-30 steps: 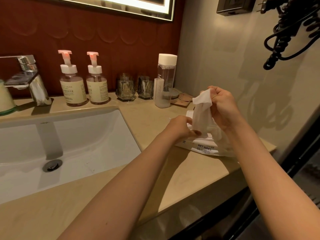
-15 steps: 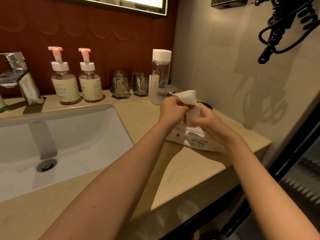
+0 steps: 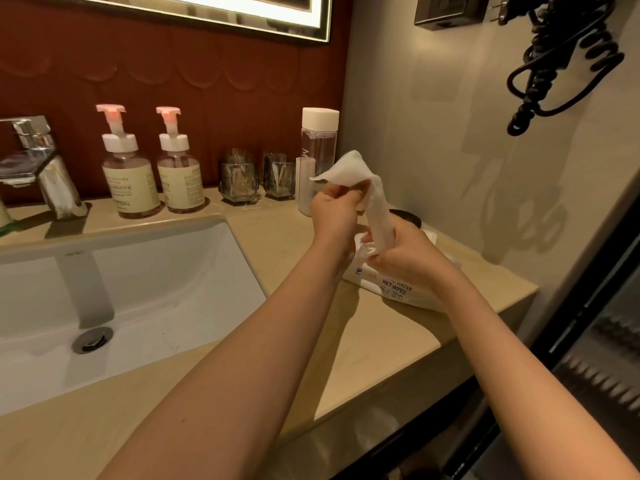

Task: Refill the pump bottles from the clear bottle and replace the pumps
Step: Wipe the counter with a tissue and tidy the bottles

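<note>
Two pump bottles (image 3: 130, 174), pumps on, at table (image 3: 363, 341) rear | clear bottle (image 3: 318, 143), capped, further right | left hand (image 3: 334, 216) pinches wipe (image 3: 349, 171) top | right hand (image 3: 405, 254) grips its lower end.

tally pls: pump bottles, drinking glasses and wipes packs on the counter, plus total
pump bottles: 2
drinking glasses: 2
wet wipes pack: 1
total: 5

At ten o'clock, the nearer pump bottle (image 3: 130, 174) and the farther pump bottle (image 3: 180, 171) had pink pumps, white collars and cream labels. The clear bottle (image 3: 319, 140) had a white cap. The wipe (image 3: 375, 202) was white, the worktop (image 3: 363, 341) beige, the wall (image 3: 173, 81) dark red with scallops.
</note>
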`<state>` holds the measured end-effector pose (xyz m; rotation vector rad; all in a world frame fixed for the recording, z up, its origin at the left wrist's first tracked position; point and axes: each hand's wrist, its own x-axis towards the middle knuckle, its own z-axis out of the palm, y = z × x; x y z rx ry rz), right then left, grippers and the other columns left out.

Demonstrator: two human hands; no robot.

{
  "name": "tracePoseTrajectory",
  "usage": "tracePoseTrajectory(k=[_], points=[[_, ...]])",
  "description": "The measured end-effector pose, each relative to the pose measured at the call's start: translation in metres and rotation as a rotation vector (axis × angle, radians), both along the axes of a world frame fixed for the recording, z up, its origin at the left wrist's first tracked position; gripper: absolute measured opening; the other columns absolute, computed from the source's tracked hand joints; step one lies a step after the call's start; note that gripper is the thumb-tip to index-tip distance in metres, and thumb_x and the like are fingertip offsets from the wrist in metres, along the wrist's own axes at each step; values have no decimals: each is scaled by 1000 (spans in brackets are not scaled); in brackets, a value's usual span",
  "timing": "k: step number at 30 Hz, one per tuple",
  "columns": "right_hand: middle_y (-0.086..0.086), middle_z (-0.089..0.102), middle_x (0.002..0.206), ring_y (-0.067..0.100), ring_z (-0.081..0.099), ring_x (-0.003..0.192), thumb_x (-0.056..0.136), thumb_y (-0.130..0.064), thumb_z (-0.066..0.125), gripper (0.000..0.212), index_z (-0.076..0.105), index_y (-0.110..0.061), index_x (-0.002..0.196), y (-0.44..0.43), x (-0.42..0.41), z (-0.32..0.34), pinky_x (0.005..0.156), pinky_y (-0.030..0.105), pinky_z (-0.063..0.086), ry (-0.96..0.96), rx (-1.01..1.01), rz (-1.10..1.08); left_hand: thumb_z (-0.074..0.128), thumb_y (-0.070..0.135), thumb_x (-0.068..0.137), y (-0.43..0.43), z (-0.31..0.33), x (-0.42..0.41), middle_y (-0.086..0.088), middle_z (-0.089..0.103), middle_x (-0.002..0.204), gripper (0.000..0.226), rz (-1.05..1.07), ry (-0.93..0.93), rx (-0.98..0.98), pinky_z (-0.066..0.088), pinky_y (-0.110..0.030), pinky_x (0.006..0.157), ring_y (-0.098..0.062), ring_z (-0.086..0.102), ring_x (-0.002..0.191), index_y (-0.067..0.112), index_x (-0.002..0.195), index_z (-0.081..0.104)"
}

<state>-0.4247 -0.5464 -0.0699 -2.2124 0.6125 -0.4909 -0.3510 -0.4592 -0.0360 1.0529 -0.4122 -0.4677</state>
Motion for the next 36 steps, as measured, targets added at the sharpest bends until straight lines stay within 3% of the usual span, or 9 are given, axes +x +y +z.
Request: tracePoseTrajectory(k=[4, 8, 11, 16, 20, 24, 26, 31, 36], points=[[-6, 62, 98, 12, 57, 91, 78, -8, 65, 38, 55, -22, 112, -2, -3, 0, 70, 26, 44, -1, -71, -40, 57, 7, 90, 0, 19, 2, -7, 61, 97, 20, 16, 51, -80, 53, -53, 80, -28, 59, 97, 10, 110, 58], [-2, 61, 86, 15, 56, 81, 79, -14, 67, 16, 61, -18, 94, -3, -6, -3, 59, 23, 39, 11, -116, -50, 53, 6, 92, 3, 16, 3, -1, 58, 86, 10, 3, 125, -136, 49, -53, 85, -22, 57, 89, 15, 89, 56], [-1, 61, 93, 14, 56, 84, 80, -16, 70, 21, 60, -19, 99, -2, -7, -2, 59, 20, 38, 29, -130, -56, 54, 8, 92, 5, 19, 6, -2, 59, 86, 12, 8, 211, -239, 51, -48, 74, -18, 58, 81, 18, 85, 55], [0, 59, 98, 15, 54, 87, 80, -15, 70, 29, 56, -19, 105, -2, -8, -1, 61, 19, 38, 45, -157, -51, 54, 8, 92, 5, 30, 7, -3, 60, 90, 11, 8, 201, -283, 51, -49, 80, -17, 59, 84, 17, 99, 55], [-6, 56, 105, 12, 51, 99, 79, -16, 70, 35, 55, -18, 111, -7, -10, -4, 75, 23, 38, 55, -161, -57, 52, 14, 94, 13, 48, 13, -2, 58, 89, 6, 69, 145, -320, 52, -46, 88, -21, 59, 93, 18, 89, 52], [-8, 54, 117, 8, 48, 108, 81, -10, 66, 39, 55, -21, 116, -13, -15, -2, 82, 23, 40, 16, -62, -37, 46, 1, 92, 18, 51, 26, 3, 57, 90, 20, 227, -454, 115, 48, -24, 75, -11, 55, 84, 18, 102, 53], [-3, 55, 121, 11, 52, 109, 83, -1, 57, 36, 58, -25, 110, -14, -18, -1, 78, 27, 45, -82, 122, -32, 44, 5, 93, 11, 33, 23, -2, 57, 104, 25, 143, -663, 383, 44, -29, 82, -17, 54, 95, 10, 115, 53], [1, 61, 100, 13, 57, 80, 86, -6, 54, 22, 65, -21, 97, -20, -22, -2, 61, 27, 48, -134, 132, -211, 35, 22, 87, -13, -8, 16, -11, 57, 102, 33, 61, -792, 889, 38, -32, 70, -29, 51, 88, 4, 106, 54], [2, 66, 94, 15, 63, 88, 81, -11, 70, 16, 69, -18, 95, -24, -26, -5, 68, 24, 51, -202, 115, -192, 51, 40, 85, -19, -23, 10, -3, 54, 86, 32, 28, -1025, 1170, 36, -28, 60, -20, 52, 80, 11, 96, 49]])
